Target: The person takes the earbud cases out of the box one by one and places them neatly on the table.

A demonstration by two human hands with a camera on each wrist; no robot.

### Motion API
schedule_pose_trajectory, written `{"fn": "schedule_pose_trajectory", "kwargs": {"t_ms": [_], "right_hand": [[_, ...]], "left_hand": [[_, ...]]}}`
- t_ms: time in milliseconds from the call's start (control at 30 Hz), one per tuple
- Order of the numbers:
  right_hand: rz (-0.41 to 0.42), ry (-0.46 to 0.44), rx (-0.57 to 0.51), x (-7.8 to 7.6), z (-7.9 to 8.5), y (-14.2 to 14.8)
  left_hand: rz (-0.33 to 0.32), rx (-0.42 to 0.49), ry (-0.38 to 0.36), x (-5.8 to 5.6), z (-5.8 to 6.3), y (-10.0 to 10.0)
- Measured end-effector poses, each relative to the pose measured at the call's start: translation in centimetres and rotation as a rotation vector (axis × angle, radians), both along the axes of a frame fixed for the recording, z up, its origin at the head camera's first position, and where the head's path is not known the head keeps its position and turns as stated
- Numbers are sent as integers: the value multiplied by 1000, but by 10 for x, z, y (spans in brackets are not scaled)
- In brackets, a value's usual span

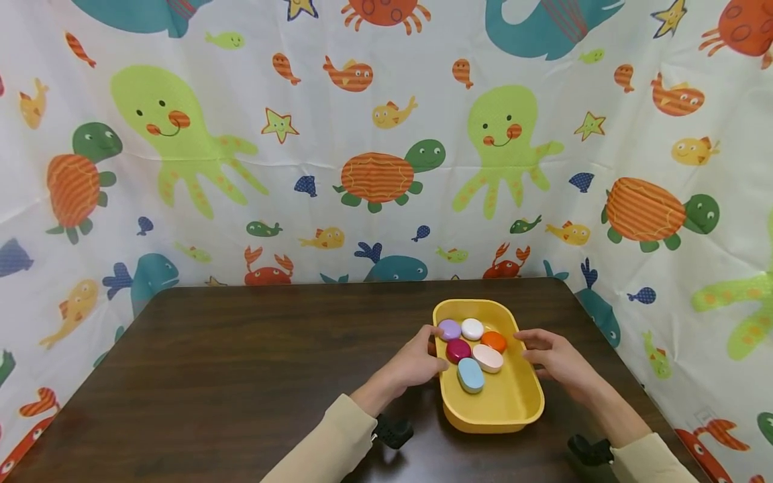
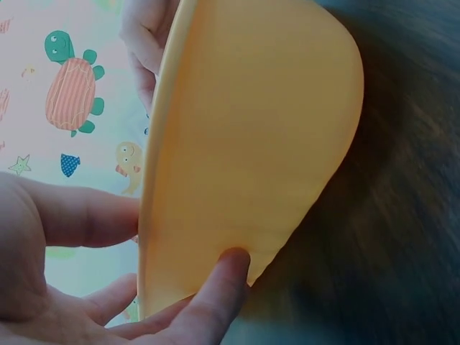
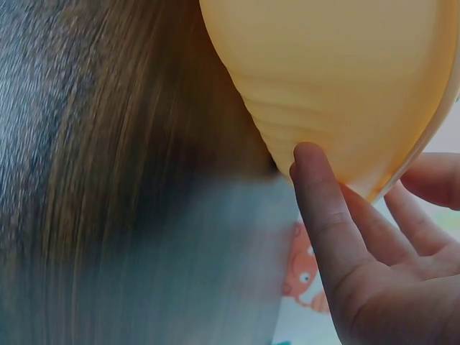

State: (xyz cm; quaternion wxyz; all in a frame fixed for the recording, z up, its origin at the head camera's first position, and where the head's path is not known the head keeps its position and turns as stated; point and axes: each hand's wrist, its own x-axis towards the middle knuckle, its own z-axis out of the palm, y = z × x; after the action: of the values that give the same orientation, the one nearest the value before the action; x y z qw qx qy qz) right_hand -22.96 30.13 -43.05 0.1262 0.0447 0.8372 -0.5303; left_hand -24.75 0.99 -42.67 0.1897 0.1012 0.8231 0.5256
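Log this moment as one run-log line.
left hand: grips left side of yellow tub | right hand: grips its right side | contents: six rounded pieces, mixed colors | surface: dark brown table

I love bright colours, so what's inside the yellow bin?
Inside the yellow bin, six rounded pieces show: purple, white, orange, magenta, pale pink, light blue. Whatever's directly beneath them is covered.

Dk brn tbl, sea-print curtain bhd.

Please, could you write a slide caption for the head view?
Left hand and right hand hold a yellow tub with six rounded pieces at a dark table.
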Motion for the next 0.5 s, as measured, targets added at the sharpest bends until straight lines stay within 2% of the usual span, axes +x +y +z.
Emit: {"fn": "schedule_pose_trajectory", "kwargs": {"t_ms": [500], "right_hand": [[8, 0, -44, -2, 0, -20]], "left_hand": [[10, -10, 12, 4, 2, -20]]}}
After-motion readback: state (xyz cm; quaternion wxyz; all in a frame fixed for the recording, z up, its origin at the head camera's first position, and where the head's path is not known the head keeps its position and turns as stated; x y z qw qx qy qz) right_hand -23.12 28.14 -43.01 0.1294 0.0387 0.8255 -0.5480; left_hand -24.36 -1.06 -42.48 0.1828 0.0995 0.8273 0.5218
